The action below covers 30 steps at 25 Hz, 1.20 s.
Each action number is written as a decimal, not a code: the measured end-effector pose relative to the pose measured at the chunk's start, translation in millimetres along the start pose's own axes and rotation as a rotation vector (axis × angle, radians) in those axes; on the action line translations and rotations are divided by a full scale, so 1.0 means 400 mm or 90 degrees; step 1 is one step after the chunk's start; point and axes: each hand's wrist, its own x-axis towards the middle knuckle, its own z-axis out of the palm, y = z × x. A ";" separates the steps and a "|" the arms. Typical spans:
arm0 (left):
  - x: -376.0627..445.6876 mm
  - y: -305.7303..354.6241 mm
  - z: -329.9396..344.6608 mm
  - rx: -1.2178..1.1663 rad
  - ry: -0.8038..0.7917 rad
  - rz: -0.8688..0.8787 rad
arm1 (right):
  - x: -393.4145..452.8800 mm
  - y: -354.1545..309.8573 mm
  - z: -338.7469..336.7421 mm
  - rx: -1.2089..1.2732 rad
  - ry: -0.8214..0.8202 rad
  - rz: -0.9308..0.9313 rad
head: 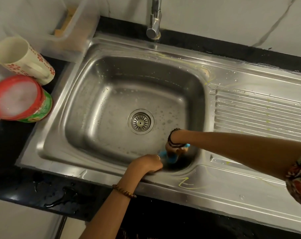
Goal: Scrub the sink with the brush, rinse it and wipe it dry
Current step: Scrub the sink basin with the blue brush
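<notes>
**Brush down in the near right corner of the basin**

My right hand (174,149) reaches into the sink (87,54) from 3 o'clock and curls round the blue brush (165,156), which sits low against the basin wall at about 5 o'clock from the drain (140,121). The brush shows only in patches, blue above my wrist and blue below my fingers, so its long axis seems to run roughly from 1 o'clock down to 7 o'clock, though blur keeps me from being sure. My left hand (146,163) comes in from 6 o'clock and grips the front rim just beside the brush, at its 9 o'clock side, fingers hooked over the edge; it carries nothing but the rim

I judge I am in the scrubbing step, with rinsing and drying not yet done. The basin floor lies toward 10 o'clock from the brush, and the rest of the front wall runs off toward 9 o'clock, under my bracing hand. So the right hand is the one placed to work, and a sweep along the front wall would meet my left fingers first

The tap (154,23) stands at 12 o'clock, and a mug (24,59) and a red-lidded tub (20,99) sit at 9 o'clock on the counter
</notes>
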 end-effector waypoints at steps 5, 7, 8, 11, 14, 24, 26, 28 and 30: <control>-0.005 -0.063 -0.026 0.067 0.006 -0.048 | 0.070 0.083 0.007 0.272 0.086 0.155; -0.006 -0.067 -0.024 0.085 0.005 -0.044 | 0.101 0.112 0.027 0.230 0.177 0.195; -0.007 -0.063 -0.024 0.095 0.008 -0.039 | 0.116 0.119 0.036 0.223 0.224 0.230; -0.004 -0.050 -0.027 0.118 0.005 -0.035 | 0.128 0.154 0.029 0.178 0.312 0.289; -0.012 -0.081 -0.059 0.120 -0.013 -0.069 | 0.052 0.207 -0.042 0.111 0.382 0.388; -0.097 -0.304 -0.170 0.463 0.191 -0.330 | 0.063 0.169 -0.040 0.226 0.377 0.361; -0.107 -0.338 -0.183 0.486 0.241 -0.335 | 0.039 0.225 -0.069 0.261 0.407 0.417; -0.112 -0.364 -0.187 0.461 0.254 -0.341 | 0.051 0.208 -0.052 0.246 0.375 0.389; -0.116 -0.379 -0.185 0.431 0.280 -0.293 | 0.096 0.144 -0.008 0.259 0.315 0.324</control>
